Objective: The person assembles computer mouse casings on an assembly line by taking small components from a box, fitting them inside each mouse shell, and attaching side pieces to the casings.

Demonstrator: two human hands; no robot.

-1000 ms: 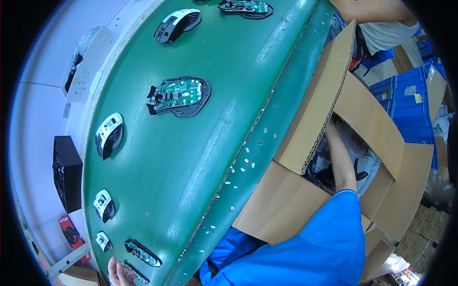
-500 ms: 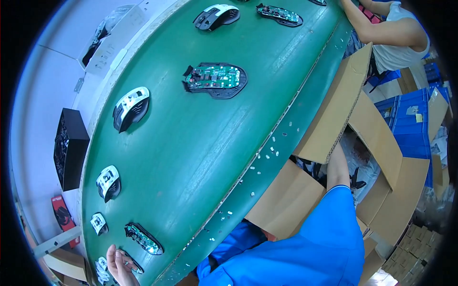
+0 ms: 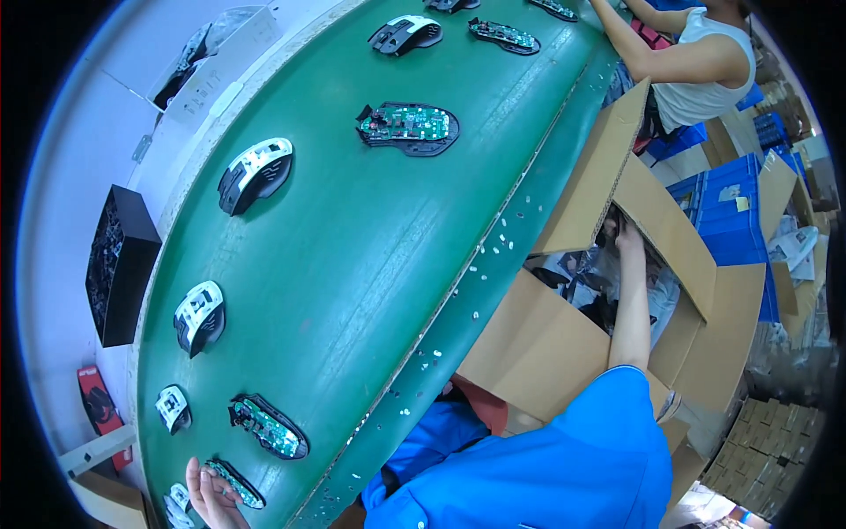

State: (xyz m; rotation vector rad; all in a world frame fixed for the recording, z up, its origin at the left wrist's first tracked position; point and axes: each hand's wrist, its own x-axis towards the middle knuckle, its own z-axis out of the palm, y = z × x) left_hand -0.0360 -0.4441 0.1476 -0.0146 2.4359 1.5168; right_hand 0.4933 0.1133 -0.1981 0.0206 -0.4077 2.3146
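Note:
My left hand (image 3: pixel 211 498) is at the near left end of the green work surface (image 3: pixel 326 291), fingers loosely curled but apart. It is right beside a black mouse base with a green circuit board (image 3: pixel 236 482); whether it touches the base is unclear. My right hand (image 3: pixel 624 234) is deep inside an open cardboard box (image 3: pixel 538 339) on the right, against its far inner wall. Its fingers are partly hidden among dark items and clear plastic bags (image 3: pixel 599 273). Another mouse base with its board (image 3: pixel 269 428) lies just beyond my left hand.
White-and-black mouse shells (image 3: pixel 256 175) line the surface's left side, and a larger mouse base (image 3: pixel 408 129) lies farther off. Small pale bits dot the near edge. A black bin (image 3: pixel 125 264) stands left. A co-worker (image 3: pixel 696 66) sits far right near blue crates (image 3: pixel 723 212).
My right hand has reached farther into the box, and its forearm shows more. The view has shifted slightly. The mouse base beside my left hand is less covered by the fingers.

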